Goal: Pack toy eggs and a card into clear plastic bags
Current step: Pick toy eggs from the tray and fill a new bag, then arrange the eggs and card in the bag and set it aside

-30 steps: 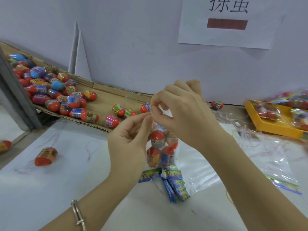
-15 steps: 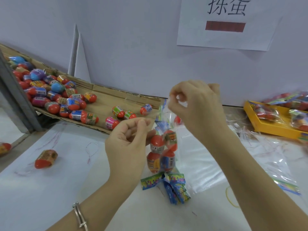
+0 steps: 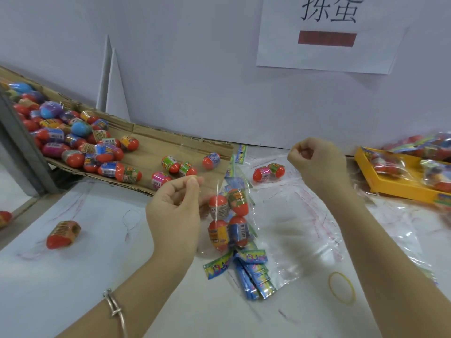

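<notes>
While bag (image 3: 220, 242), four eggs (image 3: 218, 202) and card (image 3: 234, 184) inside, stands upright, left hand (image 3: 174, 215) pinches its clear edge, likely keeping mouth up; right hand (image 3: 317, 159), right of bag, clenched, contents untellable; sealing probably next.

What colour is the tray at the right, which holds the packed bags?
The tray is yellow, seen in the head view.

Front-left white tabletop (image 3: 73, 289) is open bar one red brown-labelled toy egg (image 3: 63, 234); centre blocked by upright clear bag of four eggs (image 3: 228, 215) and fanned blue cards (image 3: 253, 276), back-left by brown cardboard tray of eggs (image 3: 151, 152), far right by yellow plastic tray (image 3: 400, 190).
</notes>
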A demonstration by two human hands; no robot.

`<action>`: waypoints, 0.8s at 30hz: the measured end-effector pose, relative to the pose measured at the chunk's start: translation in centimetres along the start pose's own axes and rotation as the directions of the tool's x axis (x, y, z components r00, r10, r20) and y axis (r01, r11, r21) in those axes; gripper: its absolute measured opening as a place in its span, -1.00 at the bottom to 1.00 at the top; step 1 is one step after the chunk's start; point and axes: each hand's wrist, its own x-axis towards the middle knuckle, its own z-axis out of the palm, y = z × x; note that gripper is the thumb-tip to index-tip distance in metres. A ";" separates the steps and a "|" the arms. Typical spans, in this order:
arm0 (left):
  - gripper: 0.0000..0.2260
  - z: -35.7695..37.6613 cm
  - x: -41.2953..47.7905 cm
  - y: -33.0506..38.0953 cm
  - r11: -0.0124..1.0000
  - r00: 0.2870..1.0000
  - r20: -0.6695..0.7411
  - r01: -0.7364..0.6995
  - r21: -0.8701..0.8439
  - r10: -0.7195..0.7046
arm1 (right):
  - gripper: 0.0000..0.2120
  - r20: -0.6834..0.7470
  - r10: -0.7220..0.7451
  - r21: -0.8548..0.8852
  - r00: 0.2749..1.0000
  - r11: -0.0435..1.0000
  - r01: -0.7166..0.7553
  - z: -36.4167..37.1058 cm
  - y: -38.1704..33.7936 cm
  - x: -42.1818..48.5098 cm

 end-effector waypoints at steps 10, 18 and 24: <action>-0.88 -0.3 0.6 -0.4 0.997 0.999 -0.024 0.048 0.055 -0.047 | -0.85 0.291 0.121 -0.319 0.949 0.947 -0.023 0.8 2.5 0.1; -0.89 -0.3 0.6 -0.3 0.998 0.999 -0.021 0.045 0.051 -0.044 | -0.66 0.517 0.136 -0.418 0.845 0.902 0.110 -2.0 1.8 1.0; -0.91 -0.3 0.6 -0.4 0.998 1.000 -0.015 0.027 0.062 -0.026 | -0.56 0.416 0.057 -0.383 0.908 0.916 0.118 -4.2 1.1 1.5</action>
